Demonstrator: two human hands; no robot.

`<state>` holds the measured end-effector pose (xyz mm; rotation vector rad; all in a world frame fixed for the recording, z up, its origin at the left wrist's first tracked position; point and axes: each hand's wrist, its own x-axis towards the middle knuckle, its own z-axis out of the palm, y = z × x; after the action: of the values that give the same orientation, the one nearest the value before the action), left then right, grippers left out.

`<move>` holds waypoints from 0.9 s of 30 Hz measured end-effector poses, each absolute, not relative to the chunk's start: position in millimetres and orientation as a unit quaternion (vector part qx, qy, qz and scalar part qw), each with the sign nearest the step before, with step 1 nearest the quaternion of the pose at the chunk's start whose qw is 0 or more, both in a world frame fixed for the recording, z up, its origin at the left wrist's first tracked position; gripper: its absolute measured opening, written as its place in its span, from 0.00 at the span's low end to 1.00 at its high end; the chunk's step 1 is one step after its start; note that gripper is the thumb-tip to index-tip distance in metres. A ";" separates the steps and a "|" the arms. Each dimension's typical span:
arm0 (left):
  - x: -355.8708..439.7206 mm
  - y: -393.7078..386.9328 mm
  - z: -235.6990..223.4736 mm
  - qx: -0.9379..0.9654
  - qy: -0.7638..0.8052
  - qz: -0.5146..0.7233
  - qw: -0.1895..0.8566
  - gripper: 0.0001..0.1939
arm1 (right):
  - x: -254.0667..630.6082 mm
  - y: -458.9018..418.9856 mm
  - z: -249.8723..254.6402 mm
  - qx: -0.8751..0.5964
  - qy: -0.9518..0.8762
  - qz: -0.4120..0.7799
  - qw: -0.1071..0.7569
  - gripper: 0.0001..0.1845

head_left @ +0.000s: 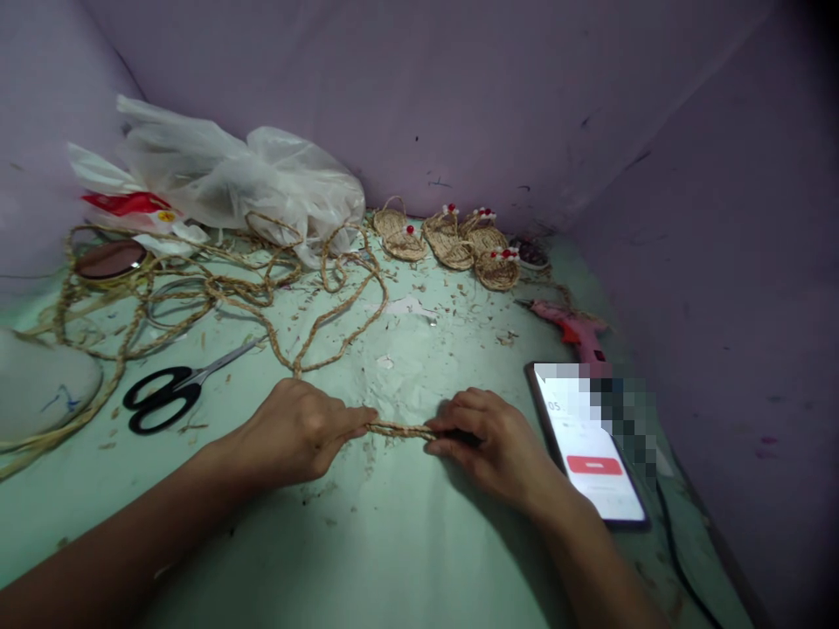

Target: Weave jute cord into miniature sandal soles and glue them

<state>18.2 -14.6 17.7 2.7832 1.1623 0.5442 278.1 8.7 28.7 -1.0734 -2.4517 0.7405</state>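
Observation:
A doubled length of braided straw cord (401, 430) stretches between my two hands just over the green tabletop. My left hand (308, 432) is closed on its left end, with the index finger pointing along it. The right end is pinched between the thumb and fingers of my right hand (488, 437). From behind my left hand the same kind of cord (341, 349) runs up and away in loose loops. Black-handled scissors (174, 393) lie left of my left hand. To the right of my right hand rests a lit phone (590, 454).
Small woven straw slippers (446, 240) with red and white beads stand by the back wall. A pink glue gun (577, 332) lies at right, a black cable (675, 542) near it. White plastic bags (262, 175) and a round brown-topped container (111, 259) sit at back left. Straw bits litter the table.

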 end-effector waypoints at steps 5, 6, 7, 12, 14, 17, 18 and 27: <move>20.6 -13.2 19.5 0.912 0.362 0.190 -0.016 0.11 | 277.3 8.1 26.3 -0.367 -0.868 0.266 0.200 0.04; 21.0 -13.0 20.2 0.914 0.360 0.186 -0.023 0.11 | 277.6 8.2 25.9 -0.363 -0.869 0.267 0.203 0.05; 21.4 -13.0 20.8 0.915 0.358 0.183 -0.025 0.11 | 278.1 8.3 25.5 -0.360 -0.870 0.268 0.205 0.05; 22.9 -12.9 24.1 0.914 0.365 0.177 0.010 0.11 | 281.6 8.6 29.4 -0.375 -0.872 0.254 0.186 0.06; 24.8 -12.8 25.7 0.908 0.378 0.178 0.044 0.11 | 279.7 6.6 33.8 -0.395 -0.877 0.217 0.170 0.07; 28.2 -13.0 27.1 0.897 0.394 0.178 0.090 0.14 | 268.3 0.6 37.8 -0.398 -0.890 0.138 0.175 0.18; 29.1 -13.1 27.0 0.894 0.399 0.181 0.099 0.14 | 262.4 -1.8 37.2 -0.384 -0.896 0.121 0.187 0.20; 26.4 -13.6 31.3 0.867 0.444 0.150 0.171 0.15 | 226.8 -12.0 9.0 -0.346 -0.875 0.162 0.297 0.10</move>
<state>26.4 -13.6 31.3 2.4622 1.2601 0.4248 226.8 -12.0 9.0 -0.9200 -2.3259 0.4314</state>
